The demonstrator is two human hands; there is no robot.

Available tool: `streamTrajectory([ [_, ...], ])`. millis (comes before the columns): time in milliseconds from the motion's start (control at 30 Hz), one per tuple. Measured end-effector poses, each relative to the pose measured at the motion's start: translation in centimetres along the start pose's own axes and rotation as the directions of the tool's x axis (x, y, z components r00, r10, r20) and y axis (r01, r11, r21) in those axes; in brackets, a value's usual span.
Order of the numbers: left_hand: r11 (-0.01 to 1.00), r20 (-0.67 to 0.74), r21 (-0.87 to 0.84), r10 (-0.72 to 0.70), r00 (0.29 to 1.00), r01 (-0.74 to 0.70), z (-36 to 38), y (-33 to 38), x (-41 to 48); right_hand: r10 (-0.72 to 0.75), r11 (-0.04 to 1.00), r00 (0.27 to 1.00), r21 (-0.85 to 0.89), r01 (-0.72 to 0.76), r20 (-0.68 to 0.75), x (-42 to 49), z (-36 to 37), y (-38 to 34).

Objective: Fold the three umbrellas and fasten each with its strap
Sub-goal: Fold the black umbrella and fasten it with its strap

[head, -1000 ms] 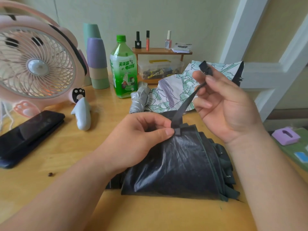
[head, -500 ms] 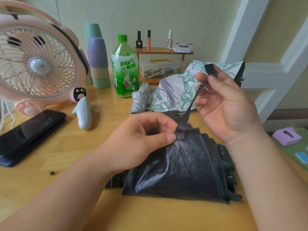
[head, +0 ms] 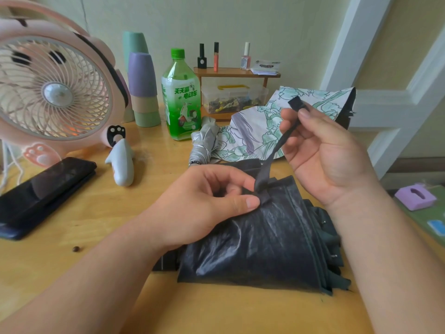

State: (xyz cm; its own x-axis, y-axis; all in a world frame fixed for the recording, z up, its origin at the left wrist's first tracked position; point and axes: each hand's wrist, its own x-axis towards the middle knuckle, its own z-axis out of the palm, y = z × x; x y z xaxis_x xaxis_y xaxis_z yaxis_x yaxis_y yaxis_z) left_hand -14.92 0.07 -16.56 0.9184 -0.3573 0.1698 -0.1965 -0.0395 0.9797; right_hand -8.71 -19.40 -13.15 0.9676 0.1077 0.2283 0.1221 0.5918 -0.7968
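One view only, from a camera worn on the person's head; it looks forward and down across the wooden table (head: pixel 72 237) toward the wall behind; wide-angle, so the edges bow. It sits close; both forearms enter from the bottom edge, the left hand (head: pixel 204 203) and right hand (head: pixel 322 155) fill the centre, and the pink fan (head: pixel 55 92) is cut by the left edge.

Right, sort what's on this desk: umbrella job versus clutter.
Job: black umbrella, its strap held by right hand, left hand pinching the strap's base; floral umbrella; silver umbrella.

Clutter: fan, green bottle, stacked cups, phone, nail polish.
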Motion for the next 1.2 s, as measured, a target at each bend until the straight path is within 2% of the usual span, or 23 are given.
streamTrajectory([
  [267,0.977,-0.079,0.212,0.018,0.997,-0.001,0.9,1.0,-0.1,0.05,0.999,0.991,0.017,-0.048,-0.121,0.5,-0.4,0.2],
  [433,0.993,-0.138,0.113,0.04,0.99,-0.024,0.5,0.3,-0.2,0.066,0.998,0.98,0.023,-0.063,-0.188,0.6,-0.4,0.2],
  [533,0.996,-0.238,0.078,0.054,0.97,-0.036,0.7,0.0,-0.1,0.077,0.997,0.979,0.036,-0.071,-0.191,0.5,-0.3,0.0],
  [633,0.991,-0.343,0.131,0.081,0.936,-0.037,0.8,-0.1,-0.1,0.067,0.997,0.977,0.041,-0.06,-0.204,0.5,-0.3,-0.1],
  [767,0.986,-0.362,0.145,0.125,0.924,-0.076,0.7,-0.1,-0.1,0.013,0.999,0.975,0.034,-0.006,-0.221,0.6,-0.5,-0.2],
  [900,0.962,-0.323,0.239,0.207,0.924,-0.132,0.5,-0.5,-0.2,-0.003,0.999,0.979,0.037,0.011,-0.201,0.6,-0.6,-0.4],
  [1033,0.86,-0.158,0.485,0.265,0.951,-0.159,-0.2,-0.5,-0.5,0.002,0.992,0.987,0.128,0.019,-0.158,0.4,-0.6,-0.8],
  [1100,0.806,-0.084,0.568,0.259,0.962,-0.167,-0.3,-0.4,-0.7,0.016,0.977,0.994,0.211,0.006,-0.104,0.2,-0.6,-1.2],
  [1200,0.777,-0.013,0.612,0.199,0.98,-0.149,-0.6,-0.4,-0.7,0.014,0.948,1.0,0.317,-0.008,-0.016,0.0,-0.6,-1.5],
])
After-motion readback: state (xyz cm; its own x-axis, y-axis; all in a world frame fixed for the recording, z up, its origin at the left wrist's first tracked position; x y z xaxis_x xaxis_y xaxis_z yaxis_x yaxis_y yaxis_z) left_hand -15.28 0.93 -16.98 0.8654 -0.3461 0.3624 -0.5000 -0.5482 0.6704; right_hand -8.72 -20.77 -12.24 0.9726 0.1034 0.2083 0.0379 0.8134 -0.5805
